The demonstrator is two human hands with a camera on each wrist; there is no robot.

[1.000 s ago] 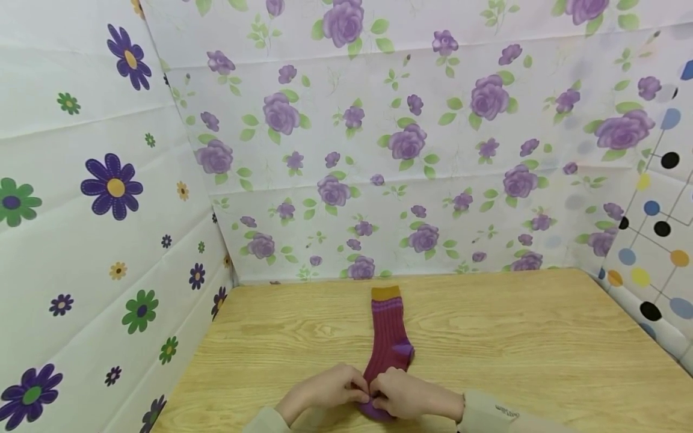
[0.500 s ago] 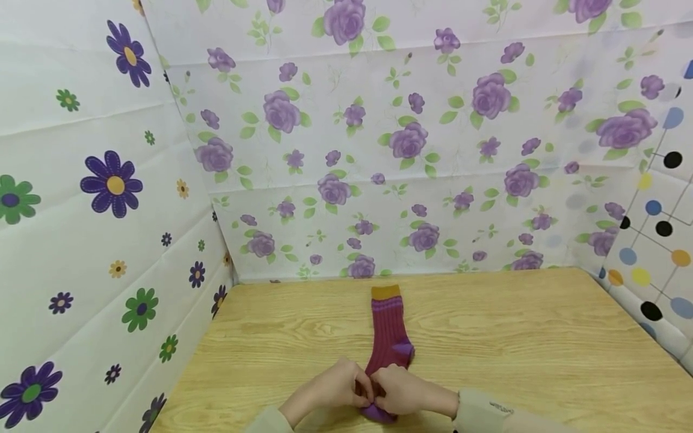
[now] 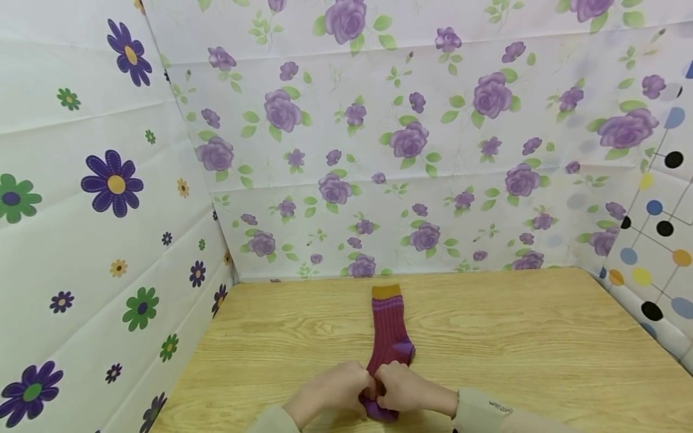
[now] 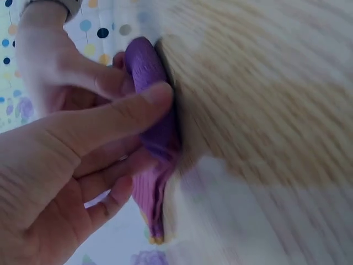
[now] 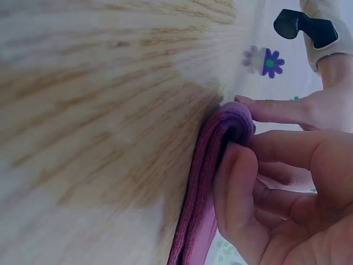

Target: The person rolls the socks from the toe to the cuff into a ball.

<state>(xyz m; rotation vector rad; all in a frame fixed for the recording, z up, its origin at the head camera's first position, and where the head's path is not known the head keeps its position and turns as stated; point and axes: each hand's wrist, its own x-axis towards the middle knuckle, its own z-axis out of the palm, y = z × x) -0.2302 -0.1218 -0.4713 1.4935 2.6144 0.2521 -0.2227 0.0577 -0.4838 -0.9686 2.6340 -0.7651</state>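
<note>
A burgundy ribbed sock (image 3: 388, 328) lies lengthwise on the table, with an orange cuff at the far end and purple heel and toe. Its layers show edge-on in the right wrist view; whether it is one sock or a stacked pair I cannot tell. The purple toe (image 4: 151, 72) curls over into a small fold. My left hand (image 3: 343, 388) pinches that fold, thumb laid along the purple part. Close beside it, my right hand (image 3: 406, 388) grips the fold's other side with bent fingers (image 5: 237, 182). The hands partly cover the toe end in the head view.
The wood-grain table (image 3: 514, 337) extends to both sides of the sock. Flower-printed sheets (image 3: 303, 144) hang behind and at the left, and a dotted sheet (image 3: 649, 258) at the right. A dark device (image 5: 306, 27) sits on the left sleeve.
Both hands stay at the toe end. The left hand has turned slightly and shifted a little to the right, its fingers now lower over the fold. The sock's cuff end stays in place.
</note>
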